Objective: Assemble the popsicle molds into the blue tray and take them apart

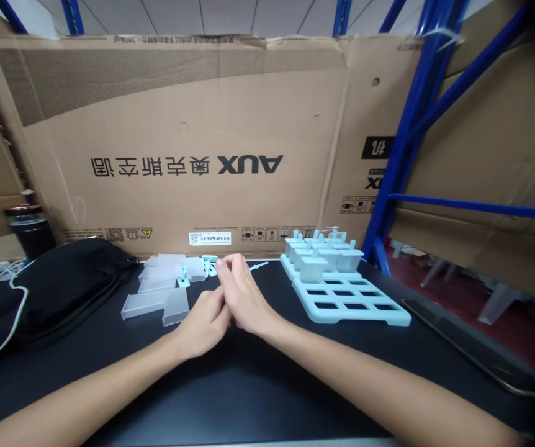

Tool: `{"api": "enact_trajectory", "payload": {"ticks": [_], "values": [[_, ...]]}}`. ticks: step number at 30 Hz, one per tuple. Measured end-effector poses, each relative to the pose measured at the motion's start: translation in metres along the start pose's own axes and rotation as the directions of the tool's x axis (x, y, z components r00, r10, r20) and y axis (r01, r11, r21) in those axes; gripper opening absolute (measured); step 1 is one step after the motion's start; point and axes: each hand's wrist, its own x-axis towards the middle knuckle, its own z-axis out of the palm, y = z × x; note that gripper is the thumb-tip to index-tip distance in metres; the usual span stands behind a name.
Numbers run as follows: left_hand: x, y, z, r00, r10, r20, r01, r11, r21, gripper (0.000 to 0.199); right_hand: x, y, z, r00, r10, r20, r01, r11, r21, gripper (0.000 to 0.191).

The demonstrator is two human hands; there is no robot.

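My left hand (206, 321) and my right hand (245, 297) meet over the middle of the table, fingers closed and pressed together. Whatever lies between them is hidden. Just behind them are several small light-blue plastic pieces (210, 266), and a thin light-blue stick (260, 266) shows past my right hand; I cannot tell whether it touches the fingers. Left of my hands lie several clear ice-pop mould cups (175, 305). To the right is a light-blue rack (355, 313) of rectangular openings; at its back stand several filled-in ice-pop moulds (313, 268) with blue handles upright.
A black cloth bag (79, 288) with a white cord lies at the left, before a dark lidded cup (28, 231). A large cardboard sheet (184, 124) walls off the back. Blue shelf posts (407, 133) and a flat dark panel (463, 341) stand at the right.
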Motion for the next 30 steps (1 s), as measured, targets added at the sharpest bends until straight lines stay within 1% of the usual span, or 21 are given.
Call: {"api": "enact_trajectory", "payload": {"ticks": [2,3,5,8,10,12,15,17,19,21,23,24,26,28,30], "values": [[0.000,-0.002,0.004,0.994,-0.001,-0.107,0.008,0.998,0.065,0.019,0.009,0.005,0.009,0.988,-0.009,-0.154,0.000,0.998,-0.061,0.038],[0.001,-0.001,0.006,0.990,0.003,-0.141,0.011,0.995,0.096,0.021,0.012,0.011,0.012,0.981,0.022,-0.194,-0.033,0.998,-0.052,0.041],[0.000,0.001,0.010,0.988,0.033,-0.149,-0.010,0.988,0.153,0.025,0.018,0.025,0.014,0.968,0.124,-0.218,-0.118,0.992,0.037,0.046],[-0.002,0.003,0.016,0.989,0.126,-0.078,-0.109,0.975,0.193,0.025,0.024,0.037,0.009,0.955,0.238,-0.176,-0.203,0.960,0.192,0.058],[-0.004,0.003,0.019,0.982,0.183,-0.046,-0.169,0.962,0.214,0.027,0.025,0.036,0.006,0.950,0.289,-0.117,-0.249,0.930,0.270,0.063],[-0.004,0.000,0.019,0.976,0.210,-0.067,-0.186,0.948,0.259,0.026,0.023,0.031,0.004,0.944,0.323,-0.066,-0.282,0.896,0.344,0.062],[-0.004,-0.006,0.017,0.973,0.212,-0.096,-0.170,0.929,0.330,0.018,0.017,0.026,0.007,0.941,0.336,-0.026,-0.297,0.863,0.408,0.055],[-0.004,-0.010,0.016,0.985,0.162,-0.062,-0.131,0.930,0.344,0.014,0.013,0.027,0.011,0.944,0.329,-0.030,-0.297,0.885,0.359,0.052],[-0.004,-0.013,0.016,0.995,0.101,0.007,-0.097,0.932,0.350,0.016,0.009,0.029,0.014,0.957,0.285,-0.058,-0.264,0.935,0.238,0.046],[-0.005,-0.015,0.017,0.989,0.105,0.107,-0.137,0.919,0.369,0.022,0.006,0.028,0.016,0.980,0.181,-0.080,-0.175,0.982,0.075,0.040],[-0.007,-0.016,0.018,0.968,0.160,0.192,-0.223,0.900,0.374,0.029,0.002,0.023,0.017,0.996,0.059,-0.067,-0.065,0.994,-0.090,0.035],[-0.008,-0.016,0.018,0.960,0.187,0.208,-0.254,0.895,0.367,0.031,0.000,0.021,0.017,0.999,0.008,-0.046,-0.015,0.986,-0.165,0.033],[-0.009,-0.017,0.018,0.954,0.227,0.197,-0.283,0.896,0.341,0.035,-0.004,0.017,0.016,0.998,-0.056,0.017,0.058,0.959,-0.277,0.027],[-0.010,-0.017,0.017,0.949,0.260,0.180,-0.305,0.898,0.316,0.040,-0.006,0.015,0.014,0.994,-0.089,0.069,0.107,0.936,-0.336,0.018],[-0.011,-0.019,0.017,0.942,0.281,0.182,-0.327,0.893,0.309,0.045,-0.008,0.016,0.013,0.988,-0.121,0.093,0.147,0.914,-0.379,0.011]]}}
